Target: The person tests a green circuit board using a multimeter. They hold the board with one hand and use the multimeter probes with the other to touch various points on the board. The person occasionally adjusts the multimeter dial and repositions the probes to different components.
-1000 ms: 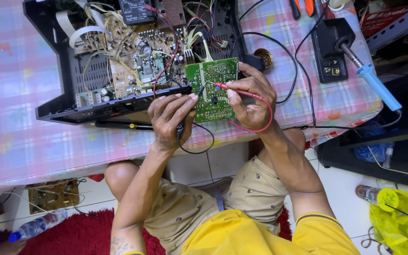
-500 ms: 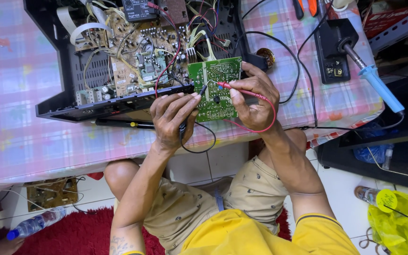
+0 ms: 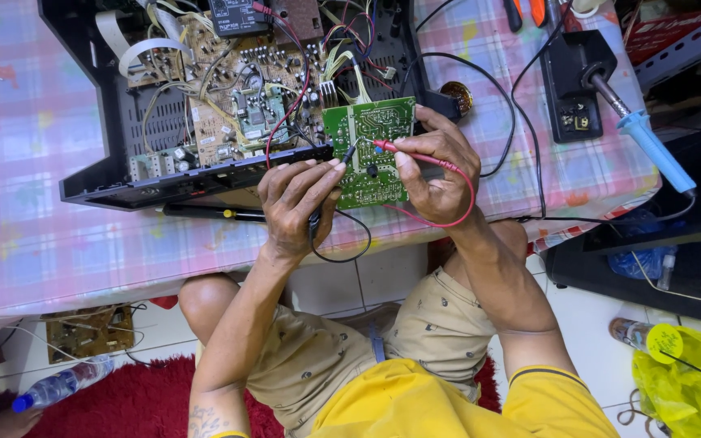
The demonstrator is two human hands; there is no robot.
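A: Which item sits at the centre of the view?

B: A green circuit board (image 3: 369, 152), standing tilted against the front edge of an opened black chassis (image 3: 204, 174) on the table (image 3: 34, 235), which is covered with a pink checked cloth.

A: How are the hands placed?

B: The left hand (image 3: 292, 204) is closed around a black probe (image 3: 346, 156), its tip touching the board near the left edge. The right hand (image 3: 436, 166) grips the board's right side, and its fingers pinch a red probe (image 3: 389, 147) whose tip rests on the board's upper middle.

A: And the leads?

B: A red lead (image 3: 460, 207) loops around the right wrist area; a black lead (image 3: 342, 251) hangs below the left hand, over the table edge.

A: What fills the chassis?

B: A tan main board (image 3: 237, 97) crowded with components, ribbon cables and coloured wires.

A: What lies to the right?

B: A black soldering stand (image 3: 574, 89) with a blue-handled soldering iron (image 3: 651, 146) resting in it, well apart from the hands.

A: Below the table?

B: The person's knees in beige shorts (image 3: 342, 365), a red rug (image 3: 131, 401), a plastic bottle (image 3: 62, 385), a loose brown board (image 3: 91, 331) and a yellow bag (image 3: 691, 381) on the floor.
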